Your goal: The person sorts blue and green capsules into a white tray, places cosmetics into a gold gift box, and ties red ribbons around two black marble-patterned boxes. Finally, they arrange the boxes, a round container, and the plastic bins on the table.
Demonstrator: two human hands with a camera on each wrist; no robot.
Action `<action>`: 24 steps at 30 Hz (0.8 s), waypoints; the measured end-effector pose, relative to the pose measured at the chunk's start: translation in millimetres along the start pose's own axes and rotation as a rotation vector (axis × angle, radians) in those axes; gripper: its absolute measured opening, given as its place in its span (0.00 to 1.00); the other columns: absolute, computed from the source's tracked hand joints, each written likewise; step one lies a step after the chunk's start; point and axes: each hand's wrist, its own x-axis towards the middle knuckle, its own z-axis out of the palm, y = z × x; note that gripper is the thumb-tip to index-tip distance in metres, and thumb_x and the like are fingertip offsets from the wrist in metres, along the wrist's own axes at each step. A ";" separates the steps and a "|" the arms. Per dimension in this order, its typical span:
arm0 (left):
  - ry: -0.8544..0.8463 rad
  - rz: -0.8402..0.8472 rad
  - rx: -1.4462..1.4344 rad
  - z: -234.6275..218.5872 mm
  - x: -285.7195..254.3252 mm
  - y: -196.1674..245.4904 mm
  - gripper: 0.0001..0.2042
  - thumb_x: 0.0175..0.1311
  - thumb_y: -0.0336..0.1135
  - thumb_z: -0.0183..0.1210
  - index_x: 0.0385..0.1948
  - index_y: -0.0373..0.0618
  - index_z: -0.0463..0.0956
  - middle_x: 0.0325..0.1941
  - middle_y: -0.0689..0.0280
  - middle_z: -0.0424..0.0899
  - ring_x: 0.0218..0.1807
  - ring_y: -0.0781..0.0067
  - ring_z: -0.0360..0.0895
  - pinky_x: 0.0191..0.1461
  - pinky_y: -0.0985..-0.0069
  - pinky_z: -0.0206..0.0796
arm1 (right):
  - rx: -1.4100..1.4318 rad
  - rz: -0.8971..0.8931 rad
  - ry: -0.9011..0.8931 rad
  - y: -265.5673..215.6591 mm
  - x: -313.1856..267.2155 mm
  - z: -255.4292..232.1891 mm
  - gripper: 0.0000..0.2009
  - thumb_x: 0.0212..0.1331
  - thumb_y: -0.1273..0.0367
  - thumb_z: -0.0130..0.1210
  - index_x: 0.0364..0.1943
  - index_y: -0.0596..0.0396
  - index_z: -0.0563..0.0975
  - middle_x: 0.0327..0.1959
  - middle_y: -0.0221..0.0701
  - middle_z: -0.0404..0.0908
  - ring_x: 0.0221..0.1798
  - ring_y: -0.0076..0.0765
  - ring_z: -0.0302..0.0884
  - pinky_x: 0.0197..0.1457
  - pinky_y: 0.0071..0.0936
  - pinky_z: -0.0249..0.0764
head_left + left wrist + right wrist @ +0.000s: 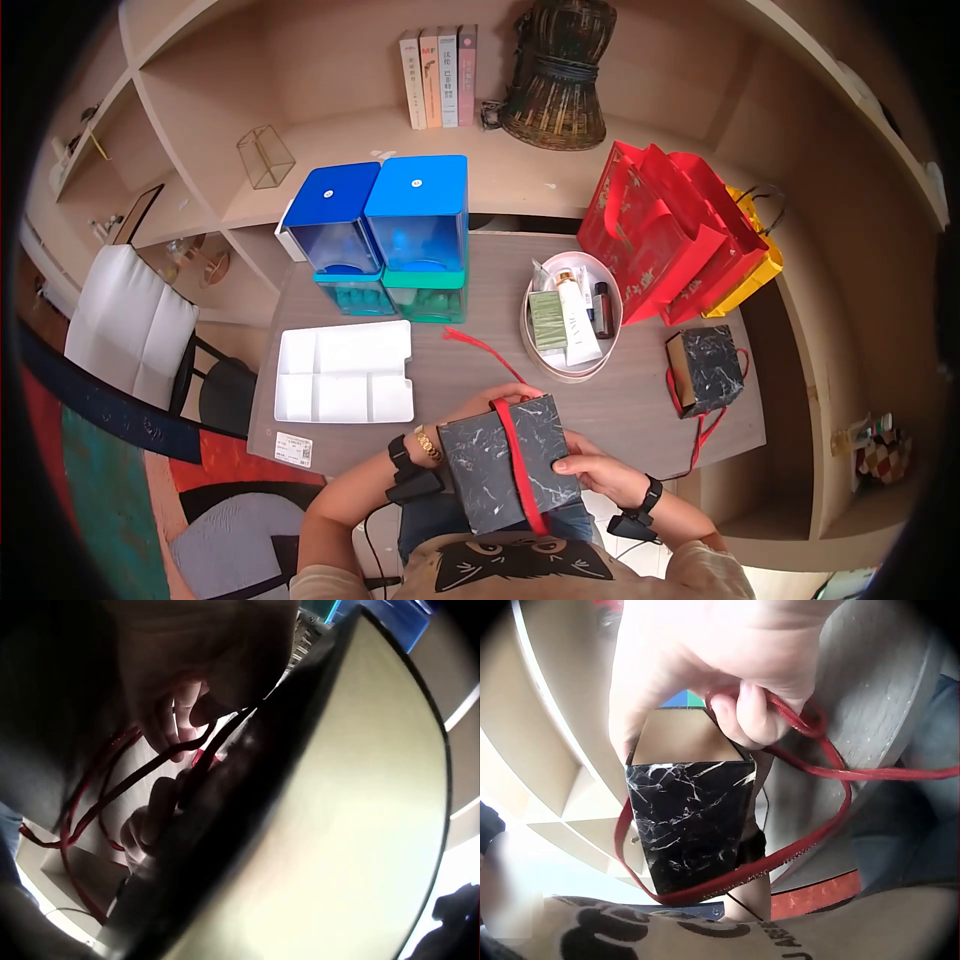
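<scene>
A black marble-patterned box with a tan side hangs tilted in front of the person's torso. A red ribbon crosses its upper face and loops loosely beneath it in the right wrist view. The right hand grips the box at its right edge, thumb on the face; its curled fingers catch the ribbon. Behind the box's far edge, the left hand is partly hidden. The left wrist view shows its fingers curled at the ribbon on the box's dark underside, close to the right fingertips.
A white divided tray and stacked blue and green bins stand left on the table. Right of them sit a round box of cosmetics, red gift bags and a smaller marble-patterned box with red ribbon. Shelves surround the table.
</scene>
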 end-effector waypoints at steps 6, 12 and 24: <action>0.097 -0.063 -0.362 -24.9 3.0 -28.5 0.24 0.73 0.43 0.51 0.64 0.39 0.64 0.62 0.61 0.73 0.61 0.72 0.74 0.64 0.72 0.68 | 0.011 0.051 0.017 15.7 10.3 -13.4 0.39 0.54 0.58 0.64 0.68 0.60 0.61 0.57 0.30 0.75 0.55 0.20 0.72 0.55 0.18 0.66; -0.015 -0.208 -0.828 9.4 -6.4 -19.2 0.28 0.74 0.51 0.46 0.66 0.38 0.61 0.63 0.58 0.73 0.64 0.66 0.72 0.64 0.68 0.69 | -0.099 0.083 -0.066 11.7 3.3 4.4 0.37 0.59 0.54 0.60 0.69 0.59 0.61 0.60 0.33 0.73 0.65 0.32 0.70 0.67 0.30 0.65; 0.079 0.075 -0.413 38.7 -32.8 -17.8 0.25 0.70 0.40 0.55 0.65 0.41 0.64 0.62 0.57 0.73 0.63 0.66 0.72 0.63 0.69 0.69 | -0.428 -0.130 0.103 11.6 -4.3 10.1 0.29 0.57 0.54 0.63 0.56 0.61 0.76 0.63 0.40 0.62 0.66 0.39 0.62 0.67 0.33 0.63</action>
